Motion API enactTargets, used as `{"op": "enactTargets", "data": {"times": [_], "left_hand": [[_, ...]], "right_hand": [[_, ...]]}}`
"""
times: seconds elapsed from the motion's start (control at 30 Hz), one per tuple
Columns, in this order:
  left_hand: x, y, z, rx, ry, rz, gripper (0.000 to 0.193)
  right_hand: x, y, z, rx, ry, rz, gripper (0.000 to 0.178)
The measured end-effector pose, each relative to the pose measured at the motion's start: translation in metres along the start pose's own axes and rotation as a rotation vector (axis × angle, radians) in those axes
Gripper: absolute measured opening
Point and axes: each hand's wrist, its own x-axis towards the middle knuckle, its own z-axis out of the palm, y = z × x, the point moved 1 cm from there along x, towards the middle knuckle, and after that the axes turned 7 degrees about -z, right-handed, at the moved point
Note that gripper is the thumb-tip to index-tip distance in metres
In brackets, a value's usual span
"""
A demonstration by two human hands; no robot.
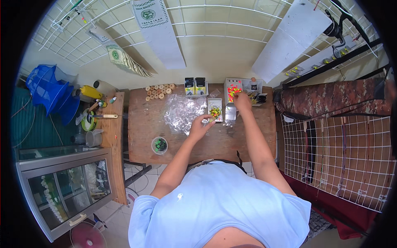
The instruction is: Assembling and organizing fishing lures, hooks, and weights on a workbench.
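My right hand (242, 102) reaches into a white box (228, 84) of small bright red and yellow pieces (233, 91). Its fingers are drawn together at the pieces, and what is between them is hidden. Beside a small white tray (217, 101) my left hand (200, 126) has its thumb and fingertips in a pinch; anything held there is too small to name. In that tray lie thin yellow, green and dark pieces (215, 111). A spread pile of clear plastic bags (184, 113) lies left of the tray.
On the wooden table (144, 120) stand wooden spools (159, 91), a box of dark and yellow packets (195, 87) and a round tub of green and black pieces (159, 145). A glass cabinet (68, 186) is at left, a white wire rack (339, 153) at right.
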Motion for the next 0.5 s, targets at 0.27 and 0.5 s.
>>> {"op": "enactTargets", "data": {"times": [0.27, 0.5], "left_hand": [[-0.002, -0.005, -0.008, -0.016, 0.002, -0.073, 0.037], [0.000, -0.010, -0.009, -0.028, -0.003, -0.049, 0.034]], "right_hand": [[0.001, -0.006, -0.006, 0.055, -0.070, 0.060, 0.022], [-0.032, -0.012, 0.006, 0.605, -0.037, 0.013, 0.027]]}}
